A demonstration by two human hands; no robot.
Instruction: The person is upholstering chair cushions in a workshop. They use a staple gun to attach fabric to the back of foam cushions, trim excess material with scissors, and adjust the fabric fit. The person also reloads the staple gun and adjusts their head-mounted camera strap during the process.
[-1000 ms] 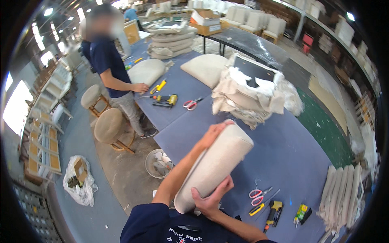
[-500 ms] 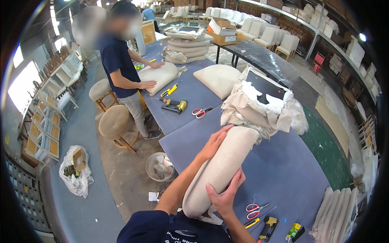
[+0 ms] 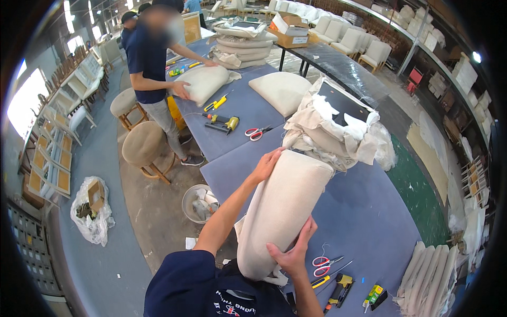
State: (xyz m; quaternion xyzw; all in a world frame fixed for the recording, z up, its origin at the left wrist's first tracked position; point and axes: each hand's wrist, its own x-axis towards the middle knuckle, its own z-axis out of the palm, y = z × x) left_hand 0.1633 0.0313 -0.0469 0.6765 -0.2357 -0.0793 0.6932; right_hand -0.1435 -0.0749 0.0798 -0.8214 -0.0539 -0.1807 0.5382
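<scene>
A cream fabric-covered chair cushion (image 3: 288, 201) is tilted up on edge in front of me, its lower end close to my body. My left hand (image 3: 268, 165) grips its far left edge, the fingers partly hidden behind it. Lower on the right side, my right hand (image 3: 294, 251) clasps the cushion, thumb on the face and fingers round the edge. Loose cloth hangs from its bottom end. To the right of my right forearm lie red-handled scissors (image 3: 323, 266), a yellow cutter (image 3: 320, 281) and a yellow-black staple gun (image 3: 339, 290).
Beyond the cushion stands a pile of cream covers and white padding (image 3: 338, 127) on the blue-topped table (image 3: 364, 211). A co-worker (image 3: 153, 63) handles another cushion (image 3: 203, 84) at the far left. Folded cream pieces (image 3: 428, 280) stack at the right; a bucket (image 3: 199, 203) sits on the floor.
The cushion has turned so more of its broad face shows, with both my hands still on it. My view has shifted slightly. The co-worker's hands have moved to the edges of their cushion.
</scene>
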